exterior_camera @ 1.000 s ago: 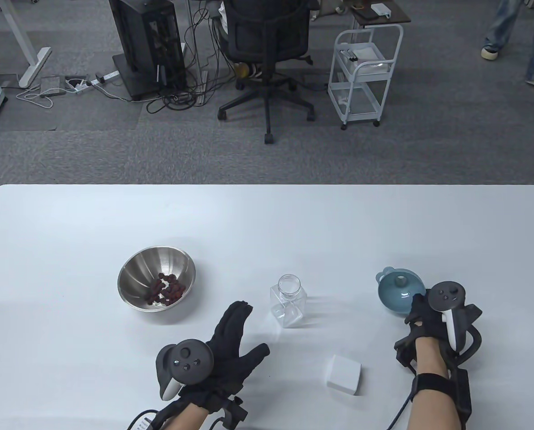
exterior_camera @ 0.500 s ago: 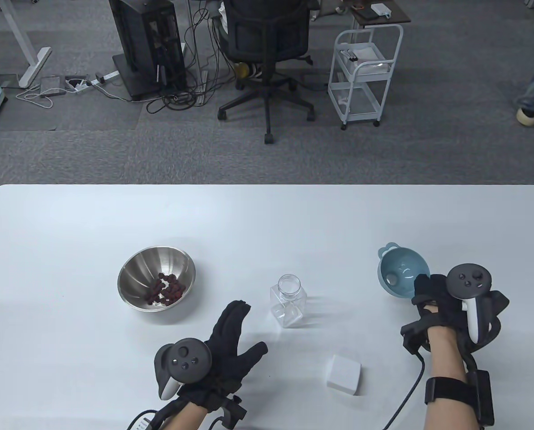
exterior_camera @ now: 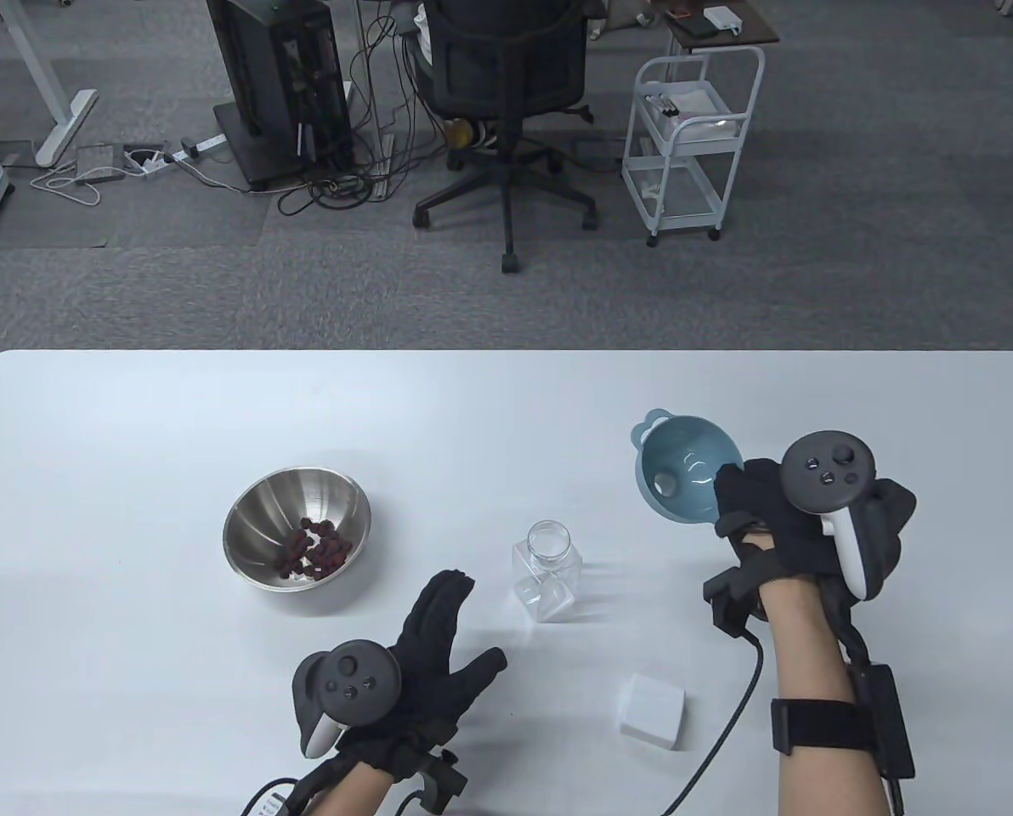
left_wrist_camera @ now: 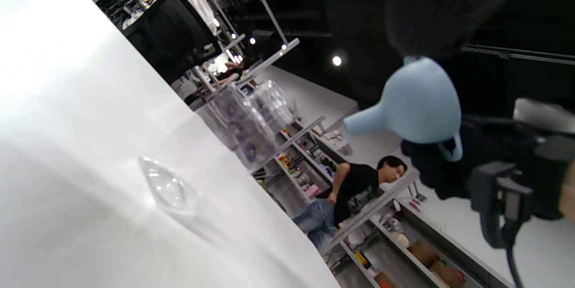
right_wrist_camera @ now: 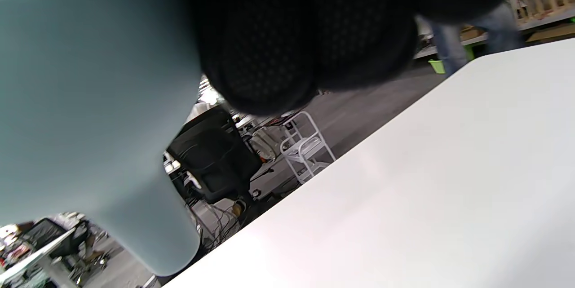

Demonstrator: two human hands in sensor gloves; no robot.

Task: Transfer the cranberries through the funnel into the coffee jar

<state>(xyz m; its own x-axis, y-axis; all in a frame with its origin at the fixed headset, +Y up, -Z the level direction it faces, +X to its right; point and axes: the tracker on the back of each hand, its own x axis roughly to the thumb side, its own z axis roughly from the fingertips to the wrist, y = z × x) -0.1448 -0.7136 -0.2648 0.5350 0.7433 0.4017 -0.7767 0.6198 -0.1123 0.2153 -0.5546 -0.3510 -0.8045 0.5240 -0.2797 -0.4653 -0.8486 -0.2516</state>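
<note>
Right hand (exterior_camera: 800, 531), lower right of the table view, grips the blue funnel (exterior_camera: 683, 476) by its near rim, fingers curled over the edge; funnel is lifted clear of the white table (exterior_camera: 506, 408), tilted, mouth facing up toward the camera, small loop tab at its upper-left rim. In the left wrist view the funnel (left_wrist_camera: 415, 104) sits in the right half of the frame, spout pointing lower left, nothing under it, right hand (left_wrist_camera: 453, 166) just below it. In the right wrist view the funnel (right_wrist_camera: 85, 112) fills the left half, spout hanging down to the bottom left, gloved fingers (right_wrist_camera: 269, 41) pressed on its wall at the top centre

Left hand (exterior_camera: 438, 654), bottom centre-left of the table view, open, fingers straight and together, thumb spread to the right, holding nothing; whether it touches the table cannot be told

Clear coffee jar (exterior_camera: 547, 569) stands upright at centre, lid off, empty, between the two hands, below and left of the funnel and apart from it. Steel bowl (exterior_camera: 296, 527) at left of centre holds the cranberries (exterior_camera: 315, 551), a small dark red heap in its lower part. White square block (exterior_camera: 652, 711) lies on the table at lower centre-right, below and right of the jar
</note>
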